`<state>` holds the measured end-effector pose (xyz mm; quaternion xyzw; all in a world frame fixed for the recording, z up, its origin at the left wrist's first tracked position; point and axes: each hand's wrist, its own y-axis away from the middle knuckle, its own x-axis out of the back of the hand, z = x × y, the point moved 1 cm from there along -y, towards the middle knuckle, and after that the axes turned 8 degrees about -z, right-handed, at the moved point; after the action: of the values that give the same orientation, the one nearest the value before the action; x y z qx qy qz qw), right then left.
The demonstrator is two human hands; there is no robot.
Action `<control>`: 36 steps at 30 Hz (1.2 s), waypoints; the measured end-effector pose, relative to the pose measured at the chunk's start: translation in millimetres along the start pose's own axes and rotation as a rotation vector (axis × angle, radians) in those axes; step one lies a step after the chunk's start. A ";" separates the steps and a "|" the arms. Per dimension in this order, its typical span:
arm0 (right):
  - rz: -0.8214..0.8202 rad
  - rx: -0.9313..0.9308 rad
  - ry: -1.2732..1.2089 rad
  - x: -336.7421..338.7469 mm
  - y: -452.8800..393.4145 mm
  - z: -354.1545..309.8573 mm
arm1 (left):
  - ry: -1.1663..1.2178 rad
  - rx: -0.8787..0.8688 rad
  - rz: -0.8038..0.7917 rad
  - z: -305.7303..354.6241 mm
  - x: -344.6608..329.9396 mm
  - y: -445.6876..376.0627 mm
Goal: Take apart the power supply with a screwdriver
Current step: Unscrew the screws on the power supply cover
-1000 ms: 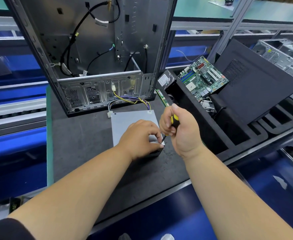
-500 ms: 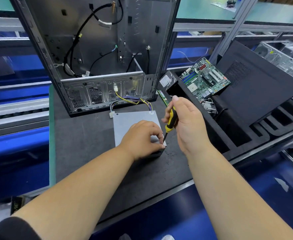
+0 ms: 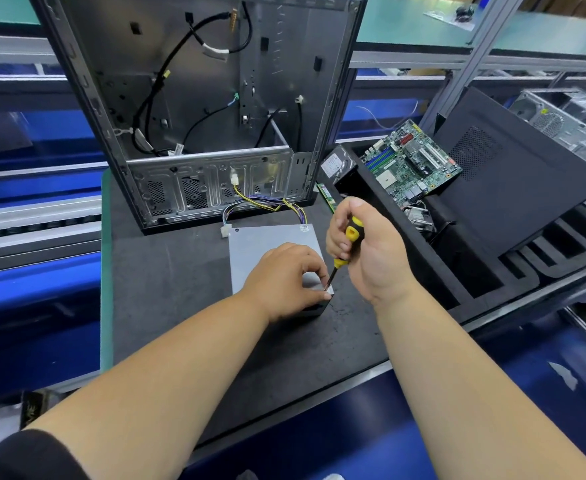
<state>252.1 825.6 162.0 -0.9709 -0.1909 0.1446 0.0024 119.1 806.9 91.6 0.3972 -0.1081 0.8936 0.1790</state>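
Note:
The grey metal power supply (image 3: 263, 247) lies flat on the dark mat, its coloured wire bundle (image 3: 267, 202) running back toward the case. My left hand (image 3: 284, 278) rests on its near right corner, fingers curled over the edge and gripping the box. My right hand (image 3: 364, 251) grips a yellow-and-black screwdriver (image 3: 348, 244), held steeply. Its tip meets the top of the box at that corner, right beside my left fingertips. The screw itself is hidden.
An empty open computer case (image 3: 215, 109) stands upright just behind the power supply. To the right, a black foam tray (image 3: 475, 278) holds a green motherboard (image 3: 409, 164), a drive (image 3: 336, 164) and a black side panel (image 3: 513, 174). The dark mat (image 3: 166, 292) ends at a front edge near me.
My right hand has opened its grip upward on the screwdriver handle, turning it; more of the yellow handle shows now. The left hand stays on the corner.

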 end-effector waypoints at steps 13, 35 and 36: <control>0.120 -0.024 -0.031 3.4 1.6 -1.5 | -0.008 0.004 -0.003 -0.9 -1.1 -1.8; 0.036 0.001 -0.125 10.7 9.2 -3.3 | -0.003 0.007 -0.015 0.8 0.3 -0.9; 0.032 0.010 -0.110 11.5 9.9 -2.9 | -0.002 0.006 -0.016 0.4 0.3 -1.2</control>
<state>266.8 820.8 161.0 -0.9644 -0.1746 0.1986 -0.0053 119.7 807.9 92.2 0.3994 -0.1024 0.8921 0.1846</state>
